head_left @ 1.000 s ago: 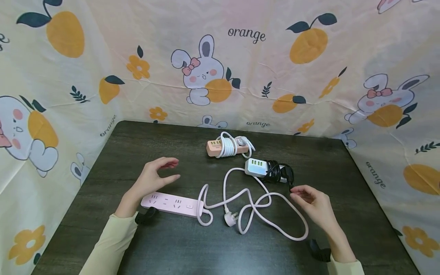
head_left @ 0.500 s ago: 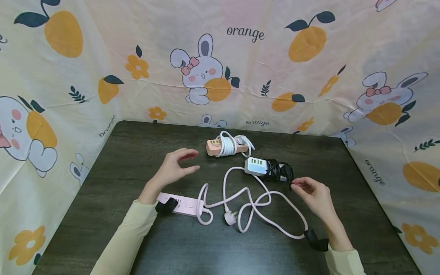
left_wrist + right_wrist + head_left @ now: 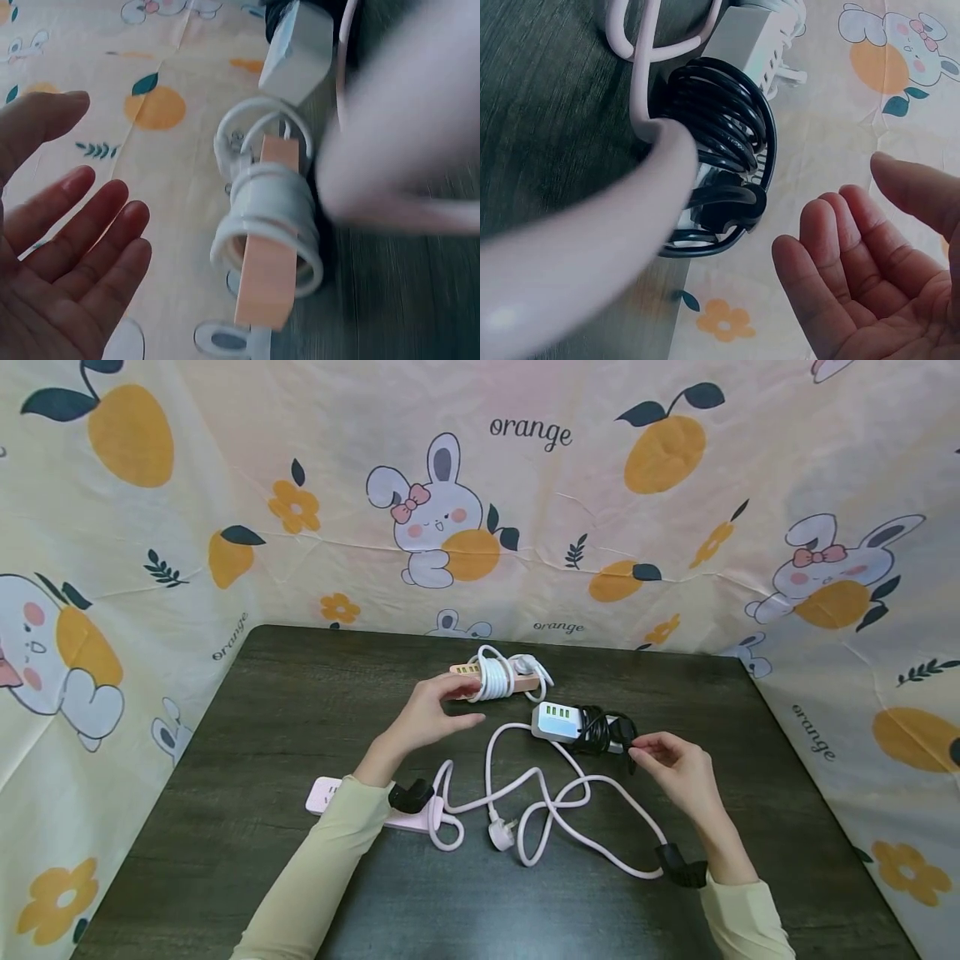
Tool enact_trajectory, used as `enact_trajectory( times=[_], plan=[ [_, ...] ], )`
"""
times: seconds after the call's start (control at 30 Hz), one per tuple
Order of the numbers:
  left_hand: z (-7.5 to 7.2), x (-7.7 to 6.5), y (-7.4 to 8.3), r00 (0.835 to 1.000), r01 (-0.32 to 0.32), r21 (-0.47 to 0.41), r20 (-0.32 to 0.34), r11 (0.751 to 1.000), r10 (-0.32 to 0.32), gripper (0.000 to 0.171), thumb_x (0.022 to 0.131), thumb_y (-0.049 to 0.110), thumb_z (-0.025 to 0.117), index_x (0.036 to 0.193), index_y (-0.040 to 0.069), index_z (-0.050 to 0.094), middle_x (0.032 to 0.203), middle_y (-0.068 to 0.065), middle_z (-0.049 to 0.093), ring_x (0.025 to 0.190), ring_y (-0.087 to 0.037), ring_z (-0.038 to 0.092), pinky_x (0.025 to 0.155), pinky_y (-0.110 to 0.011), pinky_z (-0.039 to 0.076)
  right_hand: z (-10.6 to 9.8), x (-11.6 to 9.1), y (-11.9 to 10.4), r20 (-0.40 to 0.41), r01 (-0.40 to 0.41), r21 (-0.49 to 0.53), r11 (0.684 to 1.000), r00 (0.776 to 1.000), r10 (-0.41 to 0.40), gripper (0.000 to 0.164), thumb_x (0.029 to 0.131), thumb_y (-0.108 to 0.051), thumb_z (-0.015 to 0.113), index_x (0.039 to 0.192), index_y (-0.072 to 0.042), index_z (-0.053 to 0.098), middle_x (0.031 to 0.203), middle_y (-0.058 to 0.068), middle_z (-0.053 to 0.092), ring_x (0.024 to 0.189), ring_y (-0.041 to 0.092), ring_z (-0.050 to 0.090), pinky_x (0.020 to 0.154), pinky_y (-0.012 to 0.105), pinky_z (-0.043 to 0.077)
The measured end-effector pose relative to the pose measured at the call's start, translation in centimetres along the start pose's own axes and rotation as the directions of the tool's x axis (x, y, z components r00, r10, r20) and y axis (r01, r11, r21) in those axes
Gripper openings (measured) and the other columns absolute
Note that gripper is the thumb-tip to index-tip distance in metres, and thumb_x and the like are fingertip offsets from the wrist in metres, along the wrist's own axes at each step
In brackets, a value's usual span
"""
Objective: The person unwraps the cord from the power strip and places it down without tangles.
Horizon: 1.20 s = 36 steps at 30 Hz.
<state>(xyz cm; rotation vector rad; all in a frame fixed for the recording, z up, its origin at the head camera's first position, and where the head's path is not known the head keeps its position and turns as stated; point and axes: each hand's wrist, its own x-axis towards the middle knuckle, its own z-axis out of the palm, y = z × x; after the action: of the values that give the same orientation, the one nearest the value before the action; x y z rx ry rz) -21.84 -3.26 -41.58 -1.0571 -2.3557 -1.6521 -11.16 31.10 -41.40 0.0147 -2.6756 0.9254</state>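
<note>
My left hand (image 3: 420, 714) is open, thumb and fingers spread, its fingertips overlapping the left end of a peach power strip (image 3: 531, 682) in the head view. White cord (image 3: 271, 199) is wound round that strip. In the left wrist view the hand holds nothing. My right hand (image 3: 686, 777) has loosely bent fingers close to the black plug (image 3: 731, 206) of a white power strip (image 3: 557, 722). Black cord (image 3: 712, 112) wraps that strip, and the right wrist view has a gap between it and the fingers.
A pink power strip (image 3: 322, 793) lies at the left, partly hidden under my left forearm. Its loose pink cord (image 3: 555, 806) loops across the middle, ending in a plug (image 3: 501, 835). The dark table (image 3: 510, 910) meets a printed curtain (image 3: 300, 410) at its back edge.
My left hand has moved right and away from me, from above the pink strip to the peach strip. My right hand has risen slightly beside the black plug. The strips stay put.
</note>
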Motion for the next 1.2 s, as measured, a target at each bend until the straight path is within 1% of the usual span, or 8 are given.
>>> enact_trajectory(
  times=[0.2, 0.43, 0.53, 0.67, 0.83, 1.0, 1.1, 1.2],
  plan=[
    [1.8, 1.6, 0.3, 0.999, -0.009, 0.037, 0.043, 0.999, 0.007, 0.039, 0.075, 0.005, 0.077, 0.11, -0.006, 0.063, 0.106, -0.02, 0.064, 0.099, -0.033, 0.06, 0.088, -0.041, 0.049, 0.3, 0.5, 0.0, 0.006, -0.03, 0.0, 1.0, 1.0, 0.03, 0.012, 0.085, -0.011, 0.069, 0.092, -0.002, 0.069, 0.079, 0.008, 0.068, 0.067, 0.003, 0.057, 0.057, 0.015, 0.045],
    [2.8, 2.8, 1.4, 0.994, -0.01, 0.143, 0.107, 0.99, -0.005, 0.042, 0.076, 0.011, 0.078, 0.112, -0.003, 0.063, 0.105, -0.015, 0.064, 0.1, -0.027, 0.06, 0.089, -0.034, 0.048, 0.1, 0.9, -0.2, 0.003, -0.058, -0.001, 0.998, 0.998, 0.058, 0.014, 0.086, -0.013, 0.068, 0.093, -0.001, 0.069, 0.081, 0.009, 0.068, 0.067, 0.001, 0.057, 0.058, 0.017, 0.044],
    [3.3, 3.4, 1.6, 0.994, -0.021, 0.129, 0.107, 0.991, 0.007, 0.042, 0.076, 0.01, 0.078, 0.113, -0.003, 0.063, 0.106, -0.015, 0.065, 0.1, -0.027, 0.06, 0.089, -0.031, 0.048, 0.0, 1.2, -0.2, -0.006, -0.052, 0.005, 0.999, 0.999, 0.052, 0.013, 0.086, -0.013, 0.068, 0.092, -0.001, 0.069, 0.08, 0.01, 0.068, 0.066, -0.001, 0.056, 0.057, 0.016, 0.043],
    [4.4, 4.4, 1.5, 0.991, -0.028, 0.068, 0.132, 0.997, 0.019, 0.041, 0.077, 0.006, 0.076, 0.113, -0.005, 0.062, 0.108, -0.018, 0.064, 0.102, -0.028, 0.06, 0.09, -0.034, 0.048, 0.1, 1.5, -0.2, -0.002, -0.048, 0.009, 0.999, 0.999, 0.048, 0.014, 0.086, -0.013, 0.068, 0.092, -0.001, 0.069, 0.08, 0.01, 0.068, 0.066, -0.002, 0.056, 0.057, 0.016, 0.043],
    [6.0, 5.7, 1.0, 0.981, 0.042, 0.069, 0.186, 0.997, -0.054, 0.04, 0.079, 0.007, 0.073, 0.115, -0.007, 0.06, 0.112, -0.019, 0.063, 0.105, -0.028, 0.059, 0.093, -0.035, 0.046, 0.2, 2.0, 0.0, 0.005, -0.054, 0.0, 0.999, 0.999, 0.054, 0.015, 0.086, -0.014, 0.068, 0.094, -0.001, 0.069, 0.081, 0.011, 0.068, 0.067, 0.0, 0.056, 0.056, 0.019, 0.043],
    [7.5, 6.7, -0.1, 0.96, 0.126, 0.099, 0.238, 0.987, -0.146, 0.042, 0.081, 0.009, 0.071, 0.118, -0.006, 0.059, 0.116, -0.021, 0.06, 0.105, -0.029, 0.058, 0.092, -0.03, 0.045, 0.6, 2.5, 0.1, -0.005, -0.063, 0.0, 0.998, 0.998, 0.063, 0.016, 0.086, -0.013, 0.068, 0.094, 0.0, 0.069, 0.082, 0.012, 0.068, 0.067, 0.004, 0.058, 0.057, 0.019, 0.043],
    [8.3, 7.1, -0.7, 0.949, 0.158, 0.111, 0.257, 0.981, -0.182, 0.042, 0.082, 0.009, 0.071, 0.119, -0.005, 0.058, 0.117, -0.021, 0.059, 0.105, -0.029, 0.057, 0.091, -0.029, 0.045, 0.8, 2.6, 0.2, -0.027, -0.073, 0.005, 0.997, 0.997, 0.073, 0.016, 0.085, -0.013, 0.069, 0.094, 0.001, 0.069, 0.083, 0.014, 0.068, 0.07, 0.012, 0.061, 0.058, 0.019, 0.044],
    [8.9, 7.2, -1.2, 0.944, 0.165, 0.132, 0.266, 0.977, -0.195, 0.044, 0.081, 0.009, 0.071, 0.12, -0.006, 0.057, 0.118, -0.021, 0.059, 0.105, -0.028, 0.057, 0.091, -0.029, 0.044, 0.9, 2.7, 0.3, -0.056, -0.096, 0.005, 0.995, 0.994, 0.096, 0.018, 0.085, -0.012, 0.069, 0.096, 0.002, 0.068, 0.085, 0.016, 0.068, 0.073, 0.021, 0.063, 0.059, 0.02, 0.043]
  ],
)
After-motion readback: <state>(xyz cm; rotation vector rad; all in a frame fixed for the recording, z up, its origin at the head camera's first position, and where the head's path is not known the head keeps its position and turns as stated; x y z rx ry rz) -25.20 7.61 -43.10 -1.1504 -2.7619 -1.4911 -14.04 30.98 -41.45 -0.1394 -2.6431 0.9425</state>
